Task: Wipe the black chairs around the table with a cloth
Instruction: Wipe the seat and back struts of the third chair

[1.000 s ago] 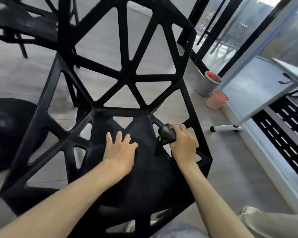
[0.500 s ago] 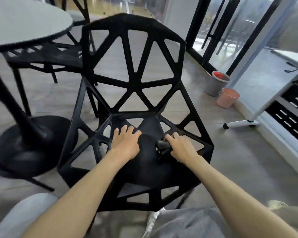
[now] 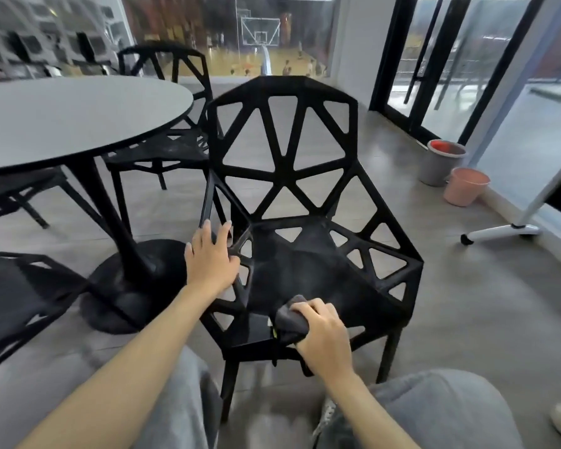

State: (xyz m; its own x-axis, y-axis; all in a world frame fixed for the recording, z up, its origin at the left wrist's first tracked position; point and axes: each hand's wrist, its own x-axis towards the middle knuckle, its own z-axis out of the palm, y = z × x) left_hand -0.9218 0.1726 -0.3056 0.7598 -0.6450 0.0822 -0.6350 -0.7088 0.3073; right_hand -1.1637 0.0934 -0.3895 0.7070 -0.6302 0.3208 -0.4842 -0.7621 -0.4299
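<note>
A dark cloth (image 3: 291,320) is grasped in the curled fingers of the right hand (image 3: 324,338) and is pressed on the front edge of the seat of the black chair (image 3: 305,196). The left hand (image 3: 210,259) is laid on the left side frame of this chair, its fingers straight and released. Further left a round table (image 3: 62,115) is seen, and behind it another black chair (image 3: 166,92). Two buckets (image 3: 454,173) are placed near the window.

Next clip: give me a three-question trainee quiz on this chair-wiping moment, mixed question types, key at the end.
1. True or false: the right hand grips the dark cloth at the seat's front edge.
2. The left hand rests on which side of the black chair: A) backrest top B) left frame C) front leg?
3. Fill in: two ___ stand by the window.

Key: 1 true; 2 B; 3 buckets.
</note>
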